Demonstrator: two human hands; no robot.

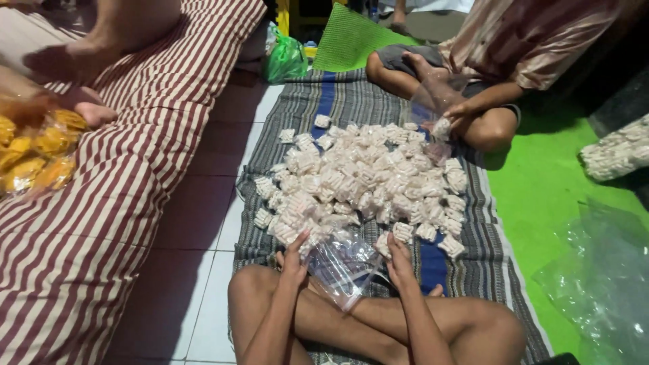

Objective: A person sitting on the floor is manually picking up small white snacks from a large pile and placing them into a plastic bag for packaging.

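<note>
My left hand [293, 255] and my right hand [399, 260] both grip a clear plastic bag [343, 265], holding its mouth apart just above my crossed legs. Right beyond the bag lies a big heap of small packets of white snacks [365, 179] on a grey and blue striped mat [341, 101]. My right hand touches the near edge of the heap, next to a packet [403, 232]. Across the heap another person's hand [454, 116] holds a clear bag with packets in it.
A red and white striped mattress [115, 203] lies at the left with a bag of yellow snacks [37, 152] and someone's feet on it. A green plastic bag [284, 59] stands at the back. Clear bags [602, 277] and a filled bag [615, 154] lie on the green mat at the right.
</note>
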